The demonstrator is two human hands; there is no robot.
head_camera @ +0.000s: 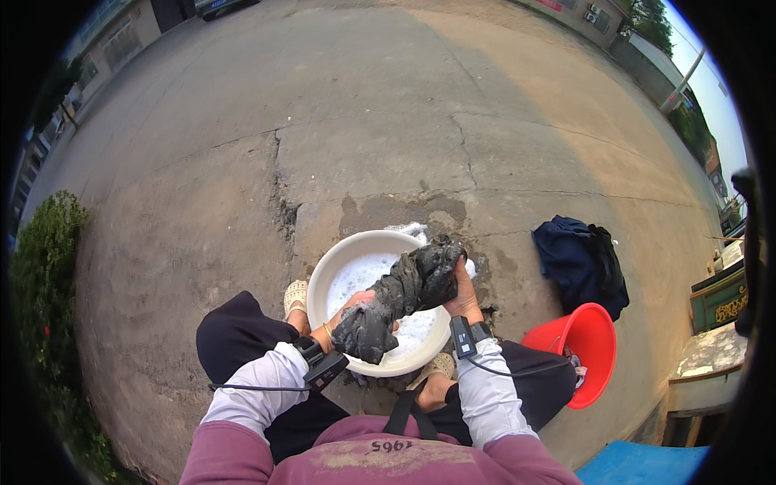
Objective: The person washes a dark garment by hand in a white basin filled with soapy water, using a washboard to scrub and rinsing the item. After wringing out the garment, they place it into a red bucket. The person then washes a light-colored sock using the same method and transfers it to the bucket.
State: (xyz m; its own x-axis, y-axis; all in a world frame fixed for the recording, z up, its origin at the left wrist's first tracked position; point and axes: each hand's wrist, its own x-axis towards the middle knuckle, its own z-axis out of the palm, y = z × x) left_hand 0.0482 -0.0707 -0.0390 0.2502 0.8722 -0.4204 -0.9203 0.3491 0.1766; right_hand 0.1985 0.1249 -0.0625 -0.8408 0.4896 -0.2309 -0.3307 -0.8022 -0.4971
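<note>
A wet, dark grey piece of cloth point(407, 285), bunched into a thick roll, is held between my two hands above a cream plastic basin point(323, 273). My left hand point(347, 309) grips its lower left end, with a bit of foam near the fingers. Around the upper right end, my right hand point(464, 294) is closed, its thumb along the side. White soapy water point(357, 276) with bubbles fills the basin beneath. The cloth hides much of the basin's middle and right rim.
A red plastic bucket point(591, 339) lies tipped at the right with some fabric point(573, 364) inside. Behind it, dark blue clothing point(564, 254) is heaped on the concrete ground point(376, 151). Foam point(412, 230) spills past the basin's far rim. A green shrub point(45, 273) edges the left.
</note>
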